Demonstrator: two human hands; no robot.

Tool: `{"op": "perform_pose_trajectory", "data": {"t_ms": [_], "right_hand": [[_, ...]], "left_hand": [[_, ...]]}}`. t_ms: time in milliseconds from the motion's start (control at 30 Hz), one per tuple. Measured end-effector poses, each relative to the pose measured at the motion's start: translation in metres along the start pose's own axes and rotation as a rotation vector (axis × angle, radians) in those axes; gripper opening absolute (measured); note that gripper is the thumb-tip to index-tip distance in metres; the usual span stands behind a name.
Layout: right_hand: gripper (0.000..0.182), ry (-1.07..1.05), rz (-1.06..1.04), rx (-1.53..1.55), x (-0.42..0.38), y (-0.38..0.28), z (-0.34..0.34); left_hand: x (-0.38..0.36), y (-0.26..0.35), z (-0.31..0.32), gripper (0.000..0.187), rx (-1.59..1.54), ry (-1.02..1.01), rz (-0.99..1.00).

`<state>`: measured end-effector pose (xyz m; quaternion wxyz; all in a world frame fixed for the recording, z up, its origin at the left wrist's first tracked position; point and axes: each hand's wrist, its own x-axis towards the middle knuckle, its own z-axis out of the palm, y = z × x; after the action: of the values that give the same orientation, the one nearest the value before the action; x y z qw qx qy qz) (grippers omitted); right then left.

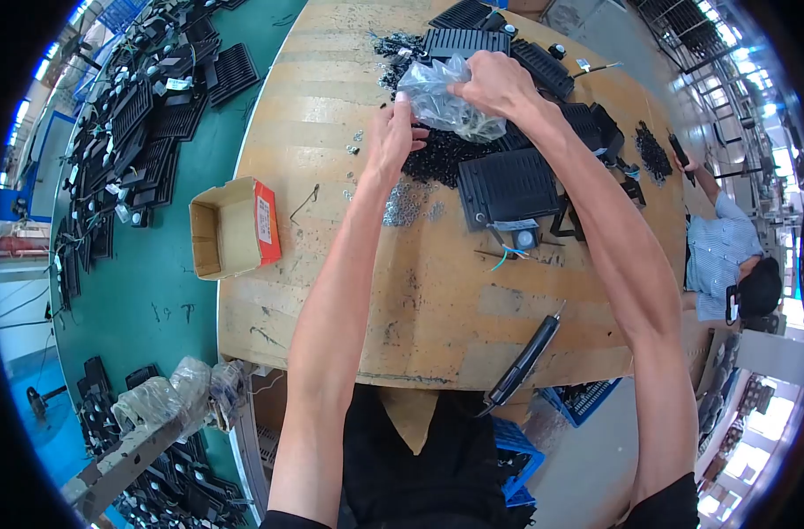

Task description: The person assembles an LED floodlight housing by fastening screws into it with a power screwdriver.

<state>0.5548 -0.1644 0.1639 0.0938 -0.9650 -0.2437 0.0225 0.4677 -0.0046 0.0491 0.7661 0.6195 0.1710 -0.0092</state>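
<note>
A clear plastic bag (450,97) hangs over the far part of the table, above a pile of small black parts (441,159). My right hand (497,84) is closed on the bag's upper right side. At the bag's left edge is my left hand (393,134), its thumb against the plastic and its other fingers curled apart; whether it grips the bag is unclear. Small silvery metal parts (403,204) lie scattered nearer me. Right of the pile sits a black ribbed housing (509,187) with wires and a round sensor.
An open cardboard box (236,227) stands at the table's left edge. A black electric screwdriver (525,360) lies near the front edge. More black housings (543,69) are at the back. Left is a green conveyor (155,282) with many housings. A co-worker (724,256) is on the right.
</note>
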Motion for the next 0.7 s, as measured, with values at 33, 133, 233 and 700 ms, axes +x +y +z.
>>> {"op": "perform_pose_trajectory", "data": {"t_ms": [33, 133, 233, 700], "right_hand": [[0.038, 0.012, 0.016, 0.005, 0.001, -0.003, -0.004], [0.041, 0.016, 0.009, 0.01, -0.001, -0.009, -0.007], [0.044, -0.014, -0.039, -0.041, 0.008, -0.013, 0.001], [0.052, -0.272, 0.334, 1.032, -0.002, 0.078, -0.006]], "left_hand": [[-0.001, 0.001, 0.0, 0.062, -0.037, -0.016, -0.005], [-0.003, -0.004, -0.001, 0.065, -0.095, -0.029, -0.024], [-0.005, -0.01, -0.005, 0.068, -0.128, -0.006, -0.034], [-0.041, -0.026, 0.047, 0.054, -0.607, -0.257, -0.093]]}}
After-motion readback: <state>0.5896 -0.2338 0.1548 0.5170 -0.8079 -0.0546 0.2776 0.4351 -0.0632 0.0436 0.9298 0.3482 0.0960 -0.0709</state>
